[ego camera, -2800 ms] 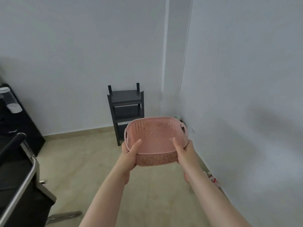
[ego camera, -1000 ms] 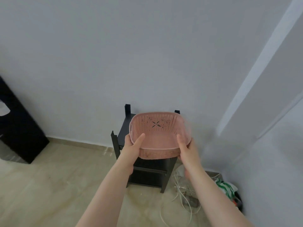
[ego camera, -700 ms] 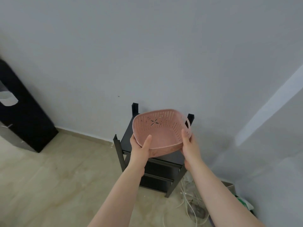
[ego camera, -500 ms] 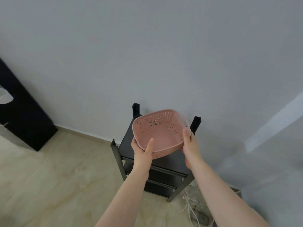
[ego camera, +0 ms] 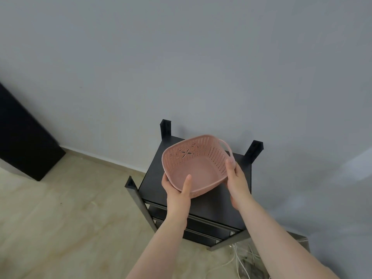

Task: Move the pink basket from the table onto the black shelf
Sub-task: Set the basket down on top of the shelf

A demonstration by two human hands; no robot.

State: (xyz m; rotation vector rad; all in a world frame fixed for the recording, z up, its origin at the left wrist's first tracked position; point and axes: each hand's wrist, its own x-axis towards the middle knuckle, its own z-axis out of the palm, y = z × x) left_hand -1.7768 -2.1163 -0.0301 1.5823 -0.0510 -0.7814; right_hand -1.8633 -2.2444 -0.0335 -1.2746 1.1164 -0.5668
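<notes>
The pink basket (ego camera: 198, 162), perforated and empty, is held just above the top board of the black shelf (ego camera: 153, 176). My left hand (ego camera: 178, 191) grips its near left rim with the thumb inside. My right hand (ego camera: 237, 182) grips its right rim, beside the handle loop. The basket tilts a little toward me. Whether its base touches the shelf top is hidden by the basket itself. Black corner posts stick up around the shelf top.
The shelf stands against a pale grey wall (ego camera: 181, 67) on a beige floor (ego camera: 60, 218). A black cabinet (ego camera: 22, 137) stands at the left. White cables (ego camera: 239, 264) lie on the floor right of the shelf's foot.
I have walked up to the shelf, which now lies right below me. Both hands have carried the basket forward and down over the shelf top.
</notes>
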